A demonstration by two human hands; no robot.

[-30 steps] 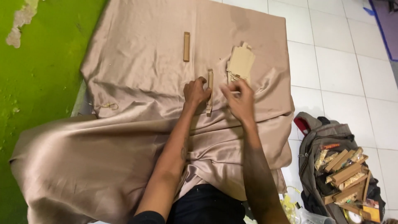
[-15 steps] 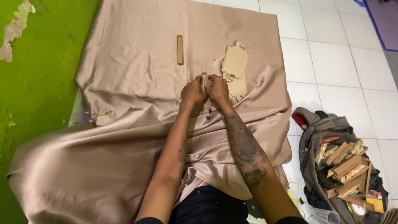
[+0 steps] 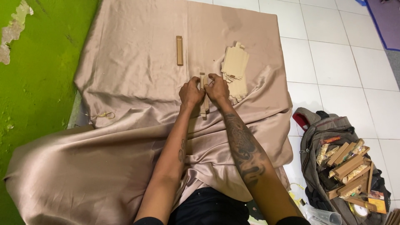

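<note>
1. Left hand point(image 3: 191, 92) and right hand point(image 3: 217, 88) together, both pinching a narrow cardboard box point(image 3: 204, 96) on the satin cloth point(image 3: 125, 83).
2. Risk: slick cloth slides, flap misfolds; nearby stack of flat blanks point(image 3: 234, 71) gets knocked.

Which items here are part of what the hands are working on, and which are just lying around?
In use:
- left hand and right hand, both on the narrow cardboard box
- stack of flat cardboard blanks
- finished narrow box
- satin cloth

Lying about:
- open backpack
- bit of string
</note>
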